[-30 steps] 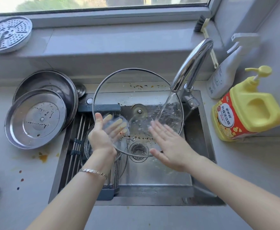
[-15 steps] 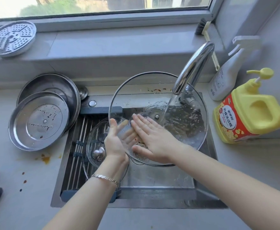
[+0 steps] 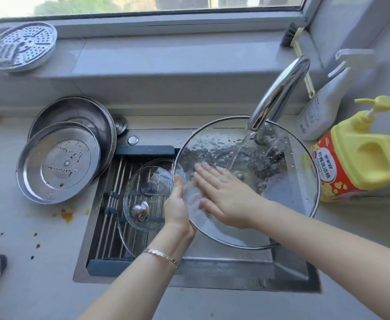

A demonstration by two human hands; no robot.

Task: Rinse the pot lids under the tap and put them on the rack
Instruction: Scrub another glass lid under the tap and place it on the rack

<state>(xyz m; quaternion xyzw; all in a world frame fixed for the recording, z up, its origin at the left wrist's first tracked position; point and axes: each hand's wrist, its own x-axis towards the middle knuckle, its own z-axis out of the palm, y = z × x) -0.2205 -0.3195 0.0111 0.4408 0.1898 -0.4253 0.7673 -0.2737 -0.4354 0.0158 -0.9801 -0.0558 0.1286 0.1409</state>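
- Head view: the big lid (image 3: pixel 288 188) is tilted over the sink (image 3: pixel 212 271), its far rim just under the tap (image 3: pixel 279 93), and water runs onto its glass.
- The left hand (image 3: pixel 178 209) grips the lid's left rim, thumb on the near face. Its fingers lie behind the wet glass and look blurred.
- The right hand (image 3: pixel 226 197) lies flat on the glass, fingers straight and close together, holding nothing.
- Slip risk: only one hand holds the lid, at one edge, and the glass is wet. A hard rub from the flat palm could twist it loose.
- A dropped lid would likely hit the sink or the small lid (image 3: pixel 143 188) on the rack (image 3: pixel 115 204), and glass on glass could chip.
- Knock risk: the far rim is near the spout, so lifting or turning the lid carelessly could strike it.
- Placing risk: the small lid covers much of the rack, so the big lid may overlap it and slide.
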